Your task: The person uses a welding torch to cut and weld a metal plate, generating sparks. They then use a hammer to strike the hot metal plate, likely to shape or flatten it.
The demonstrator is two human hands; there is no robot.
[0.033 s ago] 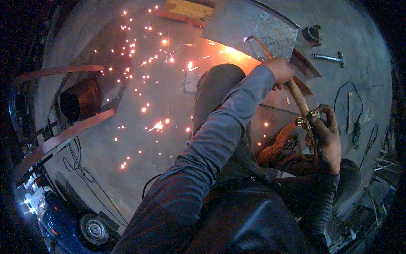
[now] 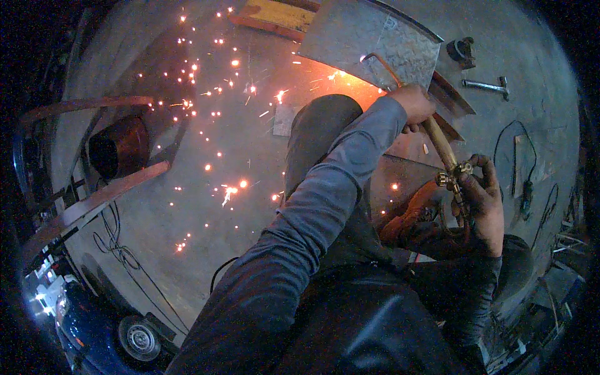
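A brass cutting torch [image 2: 440, 140] angles from the lower right up to a bent copper tip with a small bright point at the grey steel plate [image 2: 350, 31]. My left hand [image 2: 409, 106] is closed round the torch shaft just behind the tip tube. My right hand [image 2: 484, 200] holds the valve end, with thumb and fingers at a brass knob. An orange glow and sparks [image 2: 337, 75] show beneath the plate's lower edge and are scattered over the floor to the left. My bent knee [image 2: 312, 125] is close below the glow.
Steel channels [image 2: 453, 94] and a yellow beam [image 2: 278, 15] lie by the plate. A hammer [image 2: 484, 84] and dark metal piece [image 2: 462, 53] are at right, along with cables [image 2: 528, 187]. At left are a rusty cylinder [image 2: 119, 147], curved-looking bars [image 2: 94, 194] and a blue car [image 2: 75, 325].
The scattered sparks have shifted slightly and the glow under the plate looks a little dimmer. My hands and the torch show no visible movement.
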